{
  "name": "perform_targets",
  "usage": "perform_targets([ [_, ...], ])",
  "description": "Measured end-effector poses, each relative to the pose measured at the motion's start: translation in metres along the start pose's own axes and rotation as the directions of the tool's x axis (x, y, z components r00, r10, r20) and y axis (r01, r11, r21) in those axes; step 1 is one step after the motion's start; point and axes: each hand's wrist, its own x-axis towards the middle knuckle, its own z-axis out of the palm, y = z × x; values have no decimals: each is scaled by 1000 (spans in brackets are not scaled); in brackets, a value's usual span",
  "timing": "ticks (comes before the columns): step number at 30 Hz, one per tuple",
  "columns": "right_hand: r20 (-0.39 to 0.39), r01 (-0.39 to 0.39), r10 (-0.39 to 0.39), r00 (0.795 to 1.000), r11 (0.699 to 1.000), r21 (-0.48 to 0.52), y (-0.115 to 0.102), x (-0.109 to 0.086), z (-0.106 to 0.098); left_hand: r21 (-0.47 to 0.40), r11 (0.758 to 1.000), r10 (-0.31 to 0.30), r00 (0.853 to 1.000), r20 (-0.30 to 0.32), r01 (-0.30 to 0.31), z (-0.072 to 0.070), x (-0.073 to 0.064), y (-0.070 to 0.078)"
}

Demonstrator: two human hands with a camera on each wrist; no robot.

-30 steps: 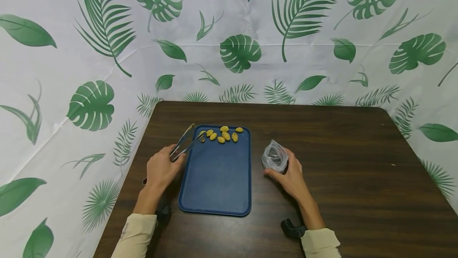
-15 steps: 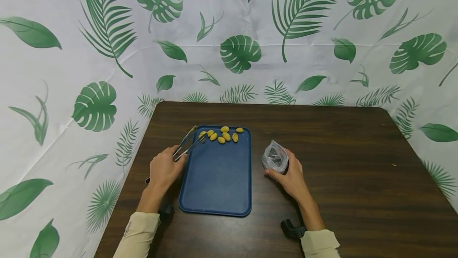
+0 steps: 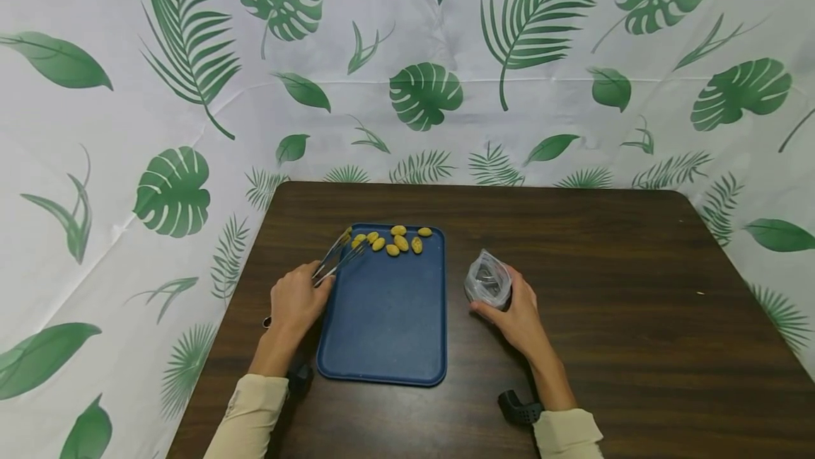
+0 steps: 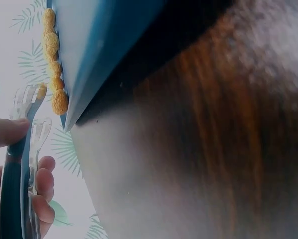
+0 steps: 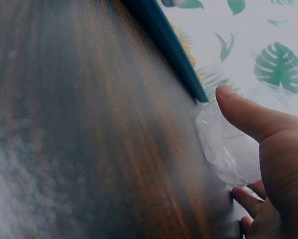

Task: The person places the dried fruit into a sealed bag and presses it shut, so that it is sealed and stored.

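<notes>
Left of centre in the frame, a blue tray point(image 3: 390, 332), a rounded rectangle with a raised rim, smooth and matte. Under it, the table point(image 3: 611, 282): dark brown, streaked with wood grain. Behind, filling the upper frame, a white cloth point(image 3: 356, 119) printed with green leaves, lightly creased. Tongs point(image 3: 341, 262): slim, two-armed, shiny, with slotted, fork-like tips in the left wrist view. Bag point(image 3: 487, 281): thin clear plastic, crinkled, roughly round, its mouth facing up.

My left hand point(image 3: 298, 299), just outside the tray's left edge, grasps the tongs between thumb and fingers. They run from my grip toward the tray's upper left corner, tips near the leftmost of the pieces point(image 3: 400, 243); whether they touch one, I cannot tell. My right hand point(image 3: 518, 314), right of centre, is curled round the right and lower sides of the bag, which sits just beside the tray, apart from it.

Tongs' arms spread, tips parted. Bag whitish and glinting, something dark showing within; I cannot make out what. Pieces yellow, oval, wrinkled in the left wrist view, loosely grouped along the tray's top edge, a few touching in the head view.
</notes>
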Motion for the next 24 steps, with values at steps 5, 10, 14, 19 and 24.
perform_targets([
  [5, 12, -30, 30, 999, 1000, -2, 0, 0, 0, 5, 1000, -9, 1000, -5, 9, 2, 0, 2],
  [10, 19, -45, 45, 999, 999, -6, -1, 0, -1, 6, 1000, -19, 1000, 7, 19, 3, 0, 3],
  [14, 20, -46, 46, 999, 999, -3, -2, 0, -1, 6, 1000, -26, 1000, 16, 26, 4, 0, 3],
  [19, 9, -29, 29, 1000, 1000, -4, 0, 1, 0, -1, 999, -32, 999, 18, 32, 5, 0, 3],
  [24, -3, 2, -2, 1000, 1000, 1, 3, 2, 1, -8, 1000, -24, 1000, 10, 25, 6, -1, 1],
])
